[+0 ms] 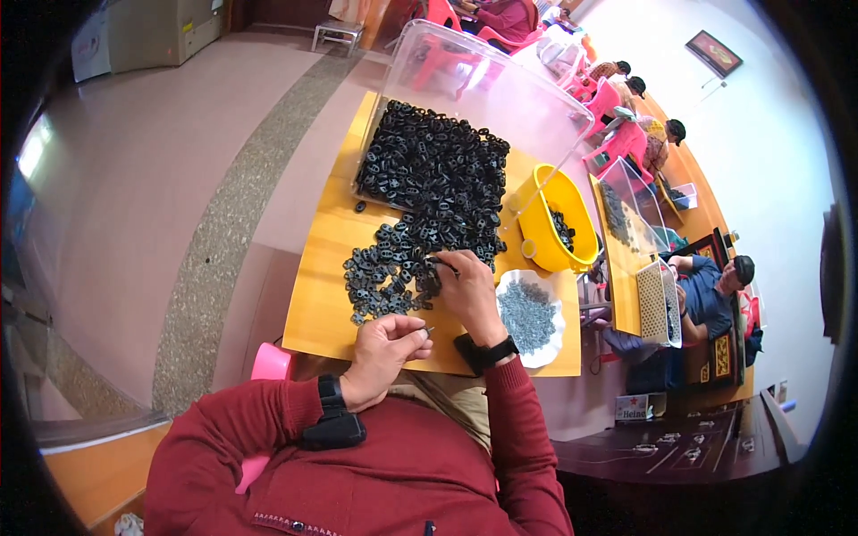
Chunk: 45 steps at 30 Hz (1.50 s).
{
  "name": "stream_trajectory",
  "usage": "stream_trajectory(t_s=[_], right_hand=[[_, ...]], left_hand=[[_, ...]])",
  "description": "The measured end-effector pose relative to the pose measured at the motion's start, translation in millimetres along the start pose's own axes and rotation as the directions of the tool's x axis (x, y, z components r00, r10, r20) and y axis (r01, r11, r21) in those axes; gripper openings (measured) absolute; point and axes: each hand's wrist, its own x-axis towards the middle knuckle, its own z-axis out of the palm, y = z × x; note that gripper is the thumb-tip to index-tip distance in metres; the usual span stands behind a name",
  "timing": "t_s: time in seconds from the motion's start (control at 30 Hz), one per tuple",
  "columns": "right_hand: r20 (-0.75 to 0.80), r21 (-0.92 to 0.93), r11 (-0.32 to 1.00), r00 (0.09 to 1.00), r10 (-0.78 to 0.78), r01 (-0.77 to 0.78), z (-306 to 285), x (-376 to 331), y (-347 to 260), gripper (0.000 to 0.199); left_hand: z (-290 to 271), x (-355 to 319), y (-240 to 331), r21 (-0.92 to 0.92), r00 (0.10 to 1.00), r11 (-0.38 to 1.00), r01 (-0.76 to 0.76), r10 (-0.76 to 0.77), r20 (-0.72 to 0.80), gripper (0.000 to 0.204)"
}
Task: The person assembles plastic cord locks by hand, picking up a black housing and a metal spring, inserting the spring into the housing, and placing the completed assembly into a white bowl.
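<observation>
We pinch a small piece [429, 330] in our left hand [384, 355] while our right hand [467, 288], its grip unclear, seemingly picks among dark parts [377, 275], next needing fingertip precision.

To my left: one pale floor [143, 134], crossed by one speckled stone strip [214, 214]; beyond, one large box [152, 36] and one low stool [338, 34]. To my right: one seated person [709, 299], blue top, dark cap; one perforated basket [659, 308]; pink chairs [629, 143]; one framed picture [714, 54], on the white wall [778, 161].
</observation>
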Motion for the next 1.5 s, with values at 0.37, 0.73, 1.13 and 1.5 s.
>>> stream_trajectory(t_s=[0.37,0.73,1.13,1.5], right_hand=[[0.33,0.683,0.516,0.848,0.414,-0.517,-22.2,-53.2,-10.5,0.015],[0.479,0.783,0.149,0.738,0.476,-0.604,-22.6,-86.7,-14.7,0.015],[0.493,0.764,0.213,0.764,0.417,-0.609,-21.9,-94.0,-19.9,0.014],[0.489,0.75,0.231,0.755,0.436,-0.62,-21.9,-95.9,-19.2,0.014]], left_hand=[[-0.3,-0.7,0.6,0.013,1.0,1.0,0.01,-0.01,-0.009,0.011],[1.0,-0.4,0.2,0.004,1.0,1.0,-0.011,0.011,0.003,0.013],[-0.5,0.3,-2.3,0.014,0.998,0.998,-0.065,0.065,0.011,0.013],[-0.3,0.1,-2.7,0.026,0.998,0.998,-0.058,0.058,0.009,0.013]])
